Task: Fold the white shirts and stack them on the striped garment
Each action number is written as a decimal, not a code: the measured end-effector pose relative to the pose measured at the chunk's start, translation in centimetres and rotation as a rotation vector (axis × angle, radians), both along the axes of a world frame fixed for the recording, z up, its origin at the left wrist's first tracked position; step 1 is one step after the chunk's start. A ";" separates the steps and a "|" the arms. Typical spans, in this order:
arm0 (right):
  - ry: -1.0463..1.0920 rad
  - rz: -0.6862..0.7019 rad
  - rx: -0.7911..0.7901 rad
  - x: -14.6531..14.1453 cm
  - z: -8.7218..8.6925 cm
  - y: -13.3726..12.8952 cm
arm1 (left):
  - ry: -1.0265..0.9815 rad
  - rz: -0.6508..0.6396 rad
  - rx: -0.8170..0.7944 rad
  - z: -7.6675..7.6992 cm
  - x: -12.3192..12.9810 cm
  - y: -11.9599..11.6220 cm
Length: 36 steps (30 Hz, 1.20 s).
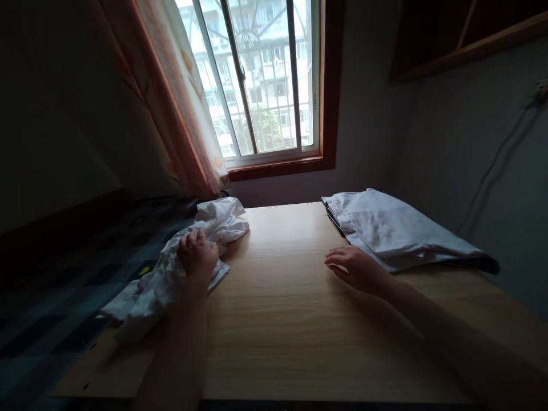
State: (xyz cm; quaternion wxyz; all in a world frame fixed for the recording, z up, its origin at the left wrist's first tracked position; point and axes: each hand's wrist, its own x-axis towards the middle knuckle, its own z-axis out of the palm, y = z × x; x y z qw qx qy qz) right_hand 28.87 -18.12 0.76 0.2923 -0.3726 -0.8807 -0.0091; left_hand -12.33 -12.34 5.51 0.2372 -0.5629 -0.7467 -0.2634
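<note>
My left hand (197, 255) is closed on a crumpled white garment (180, 268) that lies over the left edge of the wooden table (278, 319). My right hand (357, 267) rests flat on the tabletop with its fingers together, holding nothing. Its fingertips point left, and it lies just in front of a folded stack of white clothes (394, 231) at the table's back right. A dark garment edge shows under that stack.
A barred window (265, 80) with an orange patterned curtain (180, 103) is behind the table. A dark checked bed cover (64, 285) lies to the left. A cable (492, 171) runs down the right wall, under a wooden shelf (471, 34).
</note>
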 end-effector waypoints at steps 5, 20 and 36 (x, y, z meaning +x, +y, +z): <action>0.141 0.032 -0.044 0.1 -2.5 -0.3 | -0.095 0.079 -0.097 -0.6 -1.8 -0.3; 0.104 0.130 -0.154 -1.1 -2.6 -1.2 | -0.392 -0.034 0.393 2.6 -1.5 -0.4; 0.187 0.155 -0.204 -1.2 -2.2 -1.0 | -0.478 -0.931 0.613 3.2 11.0 -5.5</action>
